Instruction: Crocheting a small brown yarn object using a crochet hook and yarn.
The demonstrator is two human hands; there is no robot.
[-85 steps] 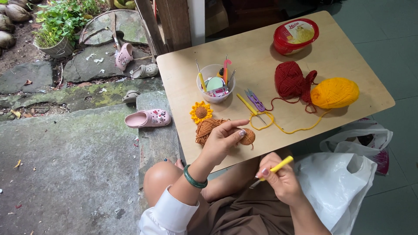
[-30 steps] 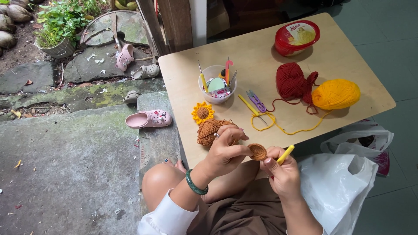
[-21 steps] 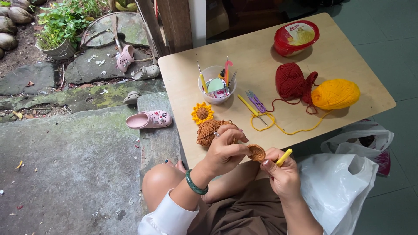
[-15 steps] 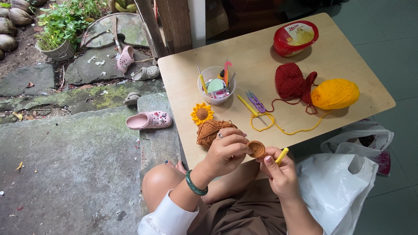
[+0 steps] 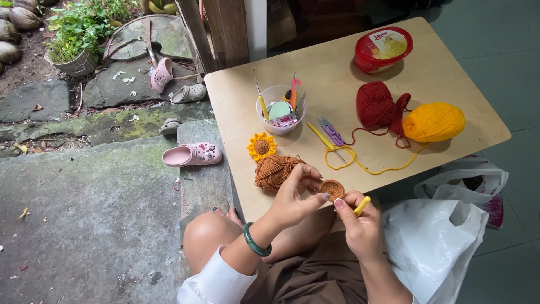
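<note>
Mossy stone paving lies beside a pale wooden table (image 5: pixel 450 67), whose near edge is hidden behind the person's arms. On it sit a yellow yarn ball (image 5: pixel 433 121), a red yarn ball (image 5: pixel 376 105) and a brown yarn ball (image 5: pixel 273 171), partly covered by the left hand (image 5: pixel 295 194). Its fingers pinch a small round brown crochet disc (image 5: pixel 332 189) at the table's edge. The right hand (image 5: pixel 361 225) clamps a yellow crochet hook (image 5: pixel 361 206), tip hidden.

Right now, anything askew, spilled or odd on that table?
Nothing spilled or damaged. Only loose ends: yellow yarn strand trails off the yellow ball and loops around the snips; red yarn sags half unwound. Both hands work the small brown disc.
</note>
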